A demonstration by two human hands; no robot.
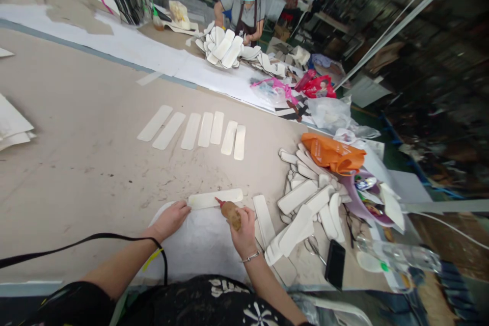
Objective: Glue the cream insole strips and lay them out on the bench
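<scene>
The left hand point(170, 218) rests flat, open fingers pinning the left end of a white insole strip point(216, 198) lying lengthwise left-to-right, while the right hand point(244, 232), clenched around a brown glue bottle point(231, 212), touches its red nozzle to the strip's middle.

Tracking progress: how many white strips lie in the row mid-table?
7, side by side, left to right: first strip, second, third, fourth, fifth, sixth, seventh. None hidden.

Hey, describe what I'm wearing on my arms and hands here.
Both forearms are bare, no gloves. The right hand has a thin silver bracelet at its wrist. Behind the left hand, a black cable with a yellow strip crosses the forearm.
</scene>
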